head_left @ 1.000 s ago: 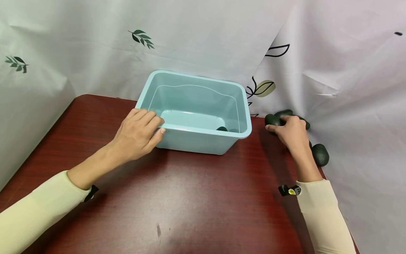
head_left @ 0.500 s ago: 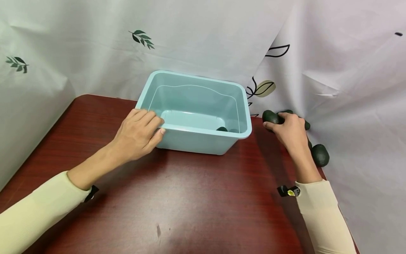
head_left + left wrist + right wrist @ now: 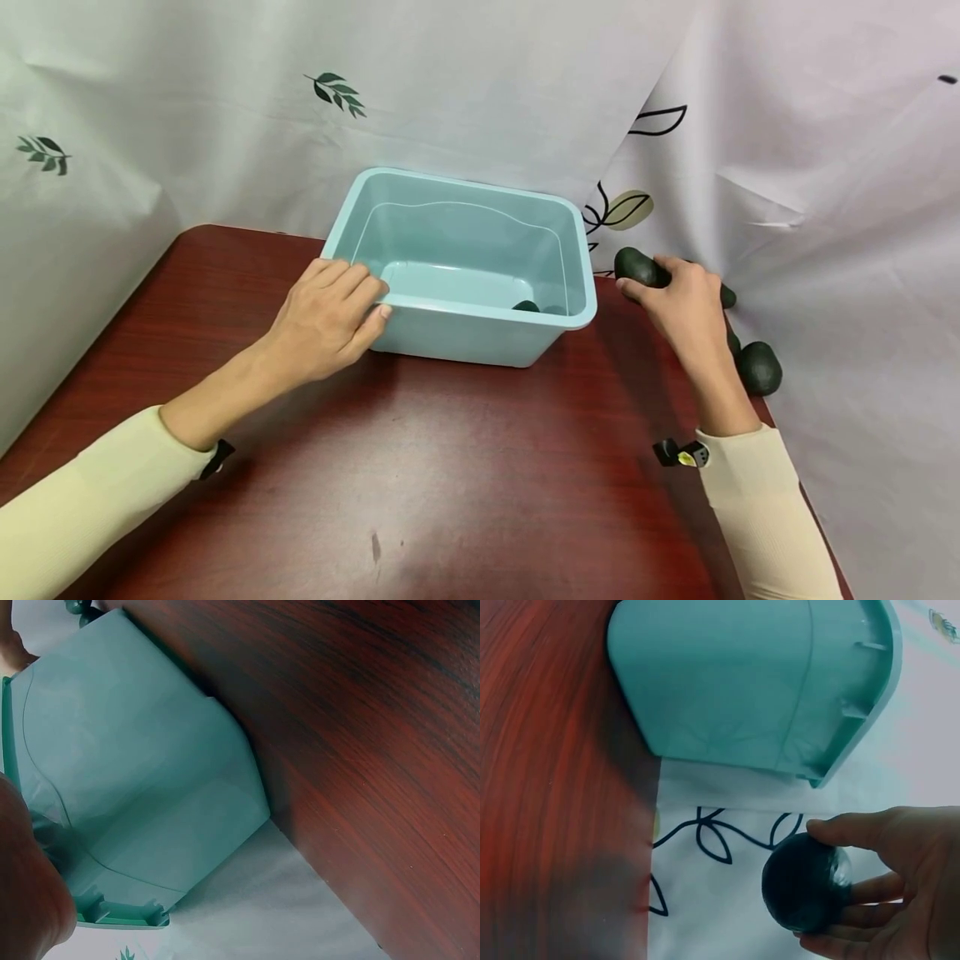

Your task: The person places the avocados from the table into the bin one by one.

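Note:
A light blue plastic bin (image 3: pixel 465 333) stands at the back of the table. My left hand (image 3: pixel 322 317) grips its front left rim, fingers over the edge and thumb on the outside. To the right of the bin, my right hand (image 3: pixel 686 308) holds a dark green avocado (image 3: pixel 636 265) between thumb and fingers. In the right wrist view that avocado (image 3: pixel 802 881) is raised beside the bin's side wall. One more avocado (image 3: pixel 527 306) shows inside the bin, partly hidden by the front rim.
Several avocados lie along the table's right edge, among them a round one (image 3: pixel 759 368) beside my right wrist; others are partly hidden behind the hand. A white patterned sheet (image 3: pixel 480 92) hangs behind and beside the dark red wooden table (image 3: pixel 450 467).
My right hand has lifted the avocado slightly and brought it a little left, toward the bin. The left hand has stayed in place on the rim.

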### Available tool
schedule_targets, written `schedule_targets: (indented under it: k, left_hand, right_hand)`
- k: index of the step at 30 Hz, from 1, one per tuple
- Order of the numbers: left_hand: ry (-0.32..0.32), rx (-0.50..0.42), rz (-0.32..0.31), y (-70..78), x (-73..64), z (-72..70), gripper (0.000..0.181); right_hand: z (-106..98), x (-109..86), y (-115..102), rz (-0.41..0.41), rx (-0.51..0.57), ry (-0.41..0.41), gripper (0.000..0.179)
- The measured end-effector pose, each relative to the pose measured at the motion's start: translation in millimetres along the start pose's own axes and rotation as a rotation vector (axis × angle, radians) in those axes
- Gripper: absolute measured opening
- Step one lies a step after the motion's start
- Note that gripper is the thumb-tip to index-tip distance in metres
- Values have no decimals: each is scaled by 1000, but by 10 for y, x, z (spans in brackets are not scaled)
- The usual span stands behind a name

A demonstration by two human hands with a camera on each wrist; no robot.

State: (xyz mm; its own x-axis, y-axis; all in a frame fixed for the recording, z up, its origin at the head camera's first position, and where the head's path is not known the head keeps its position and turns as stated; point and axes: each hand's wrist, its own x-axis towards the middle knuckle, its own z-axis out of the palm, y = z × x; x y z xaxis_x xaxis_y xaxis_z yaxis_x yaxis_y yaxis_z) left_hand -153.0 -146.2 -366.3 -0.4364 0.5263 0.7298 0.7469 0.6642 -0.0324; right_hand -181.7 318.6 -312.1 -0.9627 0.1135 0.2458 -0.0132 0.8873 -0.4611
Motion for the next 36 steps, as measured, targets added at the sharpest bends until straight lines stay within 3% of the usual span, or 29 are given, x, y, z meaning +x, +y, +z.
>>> schedule_targets:
  k: [8, 16, 23, 36]
  left_hand:
    - [-6, 6, -1, -5, 2, 0, 43]
    - [-2, 10, 4, -3, 7, 0, 43]
    - [-4, 11, 5, -1, 1, -1, 42]
    - [-4, 13, 8, -1, -2, -2, 43]
  right_hand:
    - [-46, -42, -155, 3, 34, -1, 71]
    - [-53, -81, -268, -27, 60, 37, 71]
    - [-40, -115, -335, -54, 95, 88, 65]
    - [7, -174, -452, -176, 171, 225, 50]
